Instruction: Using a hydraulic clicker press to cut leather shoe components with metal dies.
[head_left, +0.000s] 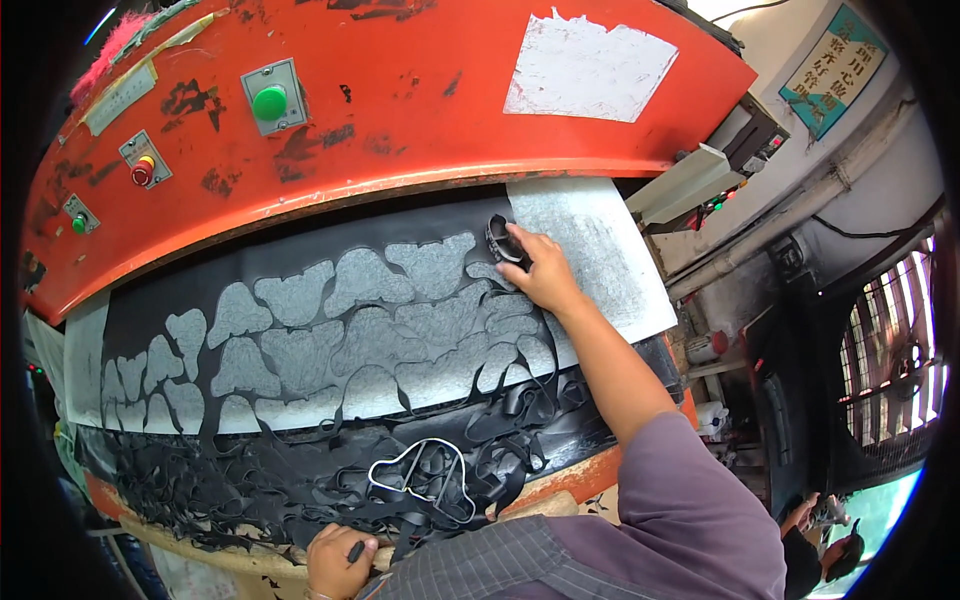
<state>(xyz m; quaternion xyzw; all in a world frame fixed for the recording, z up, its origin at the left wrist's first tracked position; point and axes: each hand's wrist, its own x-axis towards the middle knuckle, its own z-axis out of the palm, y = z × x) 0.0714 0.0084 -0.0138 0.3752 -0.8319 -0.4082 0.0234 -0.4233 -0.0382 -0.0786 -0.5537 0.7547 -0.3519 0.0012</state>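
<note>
My right hand (540,268) reaches out over the press bed and grips a small dark cutting die (498,240) at the right end of the black sheet (290,240). Rows of cut-out shapes in that sheet leave the pale board (600,280) showing through. Down at the front edge, my left hand (340,562) is closed, with a small black piece (356,551) between thumb and fingers; its kind is unclear. A larger metal cutting die (425,478) with a curved, pale outline lies on tangled black scrap strips (260,490) in front of the board.
The orange-red press beam (420,100) spans the far side, with a large green button (270,102) and a red button (144,170). A control box (745,140) stands at the right. At the lower right another person (825,550) is partly visible.
</note>
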